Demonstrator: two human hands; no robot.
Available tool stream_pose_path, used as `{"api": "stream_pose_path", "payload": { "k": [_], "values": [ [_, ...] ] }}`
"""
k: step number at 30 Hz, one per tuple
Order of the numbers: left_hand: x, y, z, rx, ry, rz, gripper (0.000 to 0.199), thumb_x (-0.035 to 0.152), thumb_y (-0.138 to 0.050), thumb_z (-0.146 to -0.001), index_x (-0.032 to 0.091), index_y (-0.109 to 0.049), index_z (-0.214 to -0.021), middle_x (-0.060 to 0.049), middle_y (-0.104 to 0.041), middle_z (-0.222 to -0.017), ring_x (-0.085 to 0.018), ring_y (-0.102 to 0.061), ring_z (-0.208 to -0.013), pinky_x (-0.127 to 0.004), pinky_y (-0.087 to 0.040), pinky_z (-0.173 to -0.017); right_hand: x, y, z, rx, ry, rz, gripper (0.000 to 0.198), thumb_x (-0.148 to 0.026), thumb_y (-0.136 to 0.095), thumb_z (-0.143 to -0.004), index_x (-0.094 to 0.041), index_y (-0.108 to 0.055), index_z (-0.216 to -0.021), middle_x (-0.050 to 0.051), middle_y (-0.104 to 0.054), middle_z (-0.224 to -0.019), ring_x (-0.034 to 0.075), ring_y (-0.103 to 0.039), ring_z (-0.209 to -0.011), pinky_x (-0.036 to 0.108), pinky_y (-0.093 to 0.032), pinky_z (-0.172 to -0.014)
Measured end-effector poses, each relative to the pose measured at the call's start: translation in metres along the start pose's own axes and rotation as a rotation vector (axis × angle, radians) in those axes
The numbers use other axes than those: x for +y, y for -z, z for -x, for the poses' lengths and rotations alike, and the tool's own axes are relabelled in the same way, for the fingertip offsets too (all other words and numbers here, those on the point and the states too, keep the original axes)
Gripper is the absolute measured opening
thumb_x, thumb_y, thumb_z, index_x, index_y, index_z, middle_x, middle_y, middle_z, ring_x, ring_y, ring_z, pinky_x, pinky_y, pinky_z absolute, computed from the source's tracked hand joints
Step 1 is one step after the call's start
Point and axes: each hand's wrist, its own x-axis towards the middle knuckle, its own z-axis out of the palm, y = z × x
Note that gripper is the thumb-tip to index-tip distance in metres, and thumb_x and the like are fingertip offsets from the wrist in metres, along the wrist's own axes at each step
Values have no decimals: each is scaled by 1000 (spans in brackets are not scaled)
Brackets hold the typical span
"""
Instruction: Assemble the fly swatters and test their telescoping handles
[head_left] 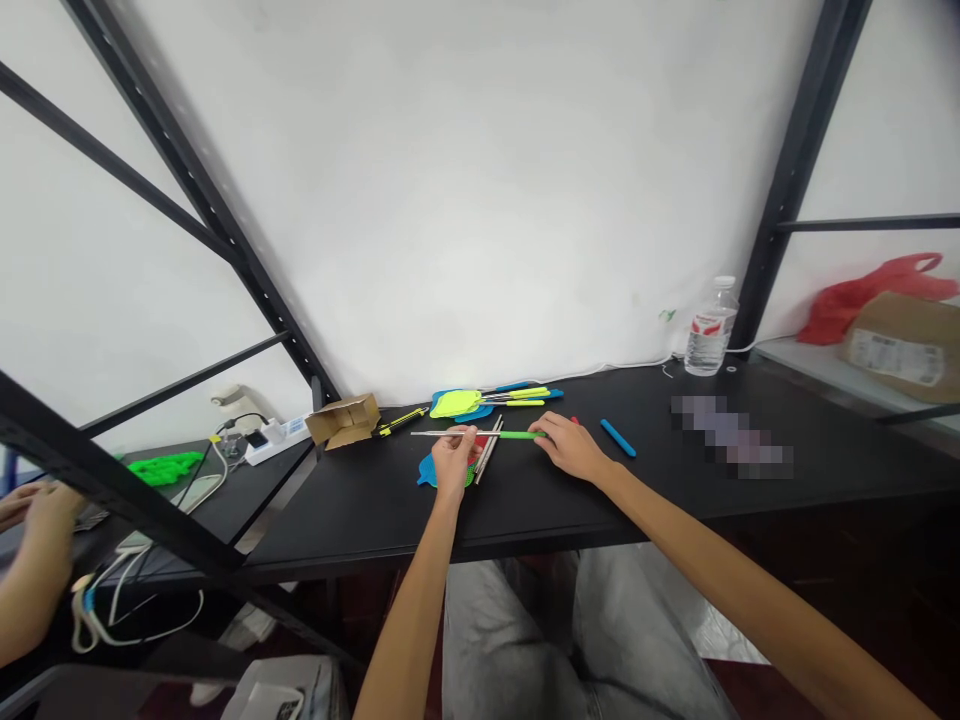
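- The left hand (453,460) is held up over the tabletop (337,510); its grip is pinched nearly together on a thin metal rod (427,433), whose free end juts out to the left.
- The right hand (570,446) has its grip closed on the right end of a green handle (517,435).
- Rod and green handle lie in one straight line, roughly level, between the two hands; the rod meets the handle's left end; how deep it sits inside cannot be told.
- Loose metal rods (490,450) slant just beside the left hand; a blue swatter head (426,471) pokes out on that hand's other side, with green and red pieces near it, partly hidden by the hand.
- Behind the hands, near the wall (480,250), lies a pile of yellow and blue swatters (454,403); their handles point right.
- A blue handle (618,438) lies to the right of the right hand; a bit of red (575,420) shows just behind that hand.
- Left of the pile, a yellow-and-black knife (403,422) lies near a cardboard box (345,422).
- At the back right a water bottle (709,330) stands upright; nearer the front, a patch (727,435) is blurred beyond telling.
- Far right are a red bag (862,298) and a brown parcel (900,345); far left, beyond the black frame (165,130), are another person's arm (41,560), a bright green heap (163,468) and a white power strip (270,448).
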Motion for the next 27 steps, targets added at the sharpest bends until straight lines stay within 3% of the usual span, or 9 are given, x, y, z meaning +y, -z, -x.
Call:
{"api": "stream_pose_path", "payload": {
  "k": [4,12,20,27],
  "values": [
    [-1,-1,1,-71,26,-12,38,50,-78,-71,18,-62,-84,3,-60,-52,-11,-58,-47,-20,-46,-48,2,1,0,1,-47,-3,20,-23,-47,-98,-25,-62,-111,4,-64,-110,16,-62,-93,27,-44,-77],
    [0,-3,3,-192,9,-37,37,50,-77,-72,17,-62,-82,0,-64,-59,-11,-60,-49,-22,-49,-50,4,0,0,10,-43,-20,22,-25,-46,-98,-25,-63,-111,4,-64,-111,17,-63,-91,28,-45,-79],
    [0,-6,6,-327,24,-133,38,46,-81,-69,17,-66,-90,-2,-67,-67,-15,-67,-58,-22,-49,-51,-6,1,1,-39,70,-38,24,-26,-43,-100,-24,-62,-114,6,-64,-108,18,-62,-99,29,-47,-84],
    [4,-10,9,-443,8,-142,32,41,-83,-67,15,-70,-82,-6,-72,-76,-13,-63,-57,-21,-47,-50,-23,-2,3,-147,153,-3,28,-37,-45,-101,-24,-60,-121,6,-64,-106,19,-62,-98,29,-47,-80]
  ]
}}
